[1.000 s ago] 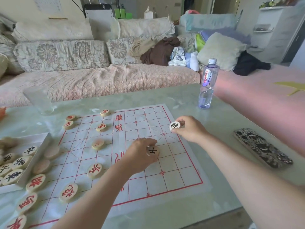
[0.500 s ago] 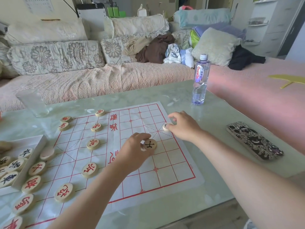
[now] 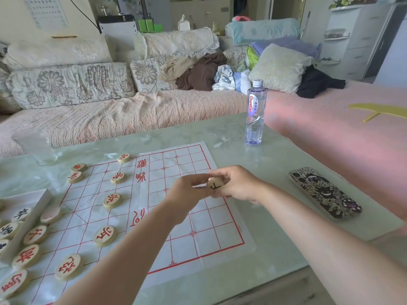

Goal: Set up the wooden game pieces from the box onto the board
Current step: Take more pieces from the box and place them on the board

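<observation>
Piece [image 3: 214, 184] first: from the head camera I see one wooden disc with a black character, lifted off the board [image 3: 198, 227] and held over its right half, where both hands meet. The left hand [image 3: 187, 190] pinches it at the fingertips, face towards me, so the character can be read before it goes down. The right hand [image 3: 239, 186] has its fingers curled round the disc's right and far side. Whether they actually clamp it or only steady it I cannot tell. I read this as a hand-over, or a turning of the disc, before it is set on a line crossing.

Red pieces [image 3: 111, 200] stand on the left half of the board, several in a column and more along the left edge. That side looks largely laid out. The right half shows bare grid, apart from what the hands hide.

Black pieces [image 3: 22, 214] lie in the box [image 3: 24, 194] at the near left, close to the left arm. That suits picking with the left and passing across to the right.

A bottle [image 3: 255, 113] stands at the far right of the table [image 3: 275, 249]. A phone [image 3: 326, 192] lies right of the board and a glass [image 3: 37, 146] stands far left. All three are clear of the grid.
</observation>
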### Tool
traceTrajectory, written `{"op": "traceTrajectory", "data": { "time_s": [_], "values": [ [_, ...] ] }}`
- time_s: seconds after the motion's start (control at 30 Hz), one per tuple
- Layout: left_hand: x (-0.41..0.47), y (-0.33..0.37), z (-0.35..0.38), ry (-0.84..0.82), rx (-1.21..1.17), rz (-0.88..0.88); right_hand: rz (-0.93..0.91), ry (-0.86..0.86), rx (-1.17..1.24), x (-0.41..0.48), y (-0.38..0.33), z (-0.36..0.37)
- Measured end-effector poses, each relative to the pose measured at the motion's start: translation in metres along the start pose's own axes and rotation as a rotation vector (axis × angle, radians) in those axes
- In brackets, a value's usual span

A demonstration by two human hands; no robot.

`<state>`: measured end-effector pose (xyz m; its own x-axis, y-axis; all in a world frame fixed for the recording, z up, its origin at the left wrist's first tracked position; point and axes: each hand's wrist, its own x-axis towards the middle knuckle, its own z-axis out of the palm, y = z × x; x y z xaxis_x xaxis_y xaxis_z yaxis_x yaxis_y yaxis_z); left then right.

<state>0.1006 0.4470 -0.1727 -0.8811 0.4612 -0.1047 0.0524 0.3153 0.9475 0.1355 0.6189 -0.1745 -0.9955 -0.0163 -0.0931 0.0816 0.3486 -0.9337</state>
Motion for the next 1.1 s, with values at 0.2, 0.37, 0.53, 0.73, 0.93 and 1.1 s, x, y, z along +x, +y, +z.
{"op": "traceTrajectory", "data": {
  "time_s": [0.2,0.37,0.53,0.73,0.93,1.1],
  "values": [
    [0.026,0.005,0.008,0.087,-0.046,-0.122,0.002,0.155,-0.064,0.013,0.011,-0.010],
    [0.041,0.005,0.013,0.184,-0.050,-0.185,-0.004,0.159,-0.133,0.021,0.013,-0.014],
    [0.041,-0.003,0.015,0.228,0.524,-0.004,0.021,0.185,-0.398,0.017,0.021,-0.016],
    [0.034,-0.026,0.016,0.113,0.931,0.085,0.076,0.136,-0.574,0.020,0.024,-0.015],
    [0.027,-0.024,0.002,0.150,0.871,0.160,0.012,0.214,-0.748,0.014,0.004,-0.010],
    [0.005,-0.019,-0.038,0.235,0.797,0.221,-0.086,0.185,-0.672,0.017,-0.032,0.029]
  ]
}}
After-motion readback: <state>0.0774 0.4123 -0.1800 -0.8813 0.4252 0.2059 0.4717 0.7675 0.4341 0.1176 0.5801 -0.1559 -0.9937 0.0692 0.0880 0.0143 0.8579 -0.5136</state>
